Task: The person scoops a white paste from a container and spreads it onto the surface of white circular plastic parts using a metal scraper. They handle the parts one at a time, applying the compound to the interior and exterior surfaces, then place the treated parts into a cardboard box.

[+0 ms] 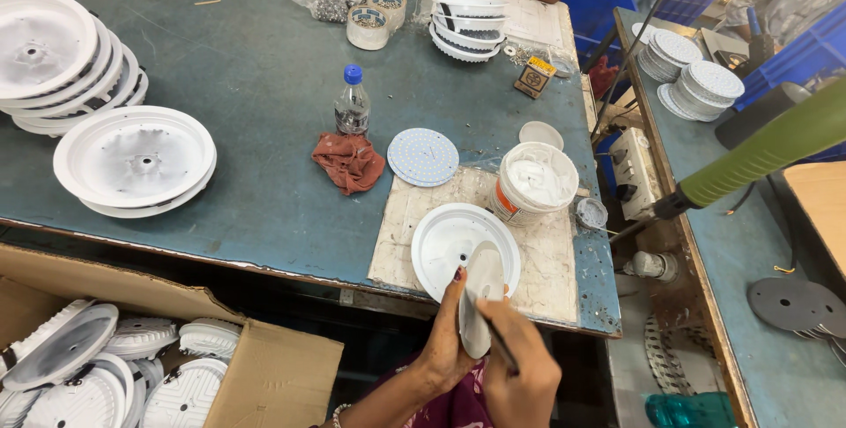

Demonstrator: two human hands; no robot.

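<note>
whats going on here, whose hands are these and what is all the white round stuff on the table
This is one picture from a camera worn on a person's head, looking down at their own two bare hands. The left hand holds a white disc on edge; the right hand holds a thin dark tool against it. In front, on a pale board, sits a white round housing and a tub of white paste. On the blue-green table are stacked white housings, a water bottle, a red rag and a dotted round board.

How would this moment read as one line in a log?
left hand: holds white disc | right hand: thin tool on disc | nearby: white housing, paste tub
</note>
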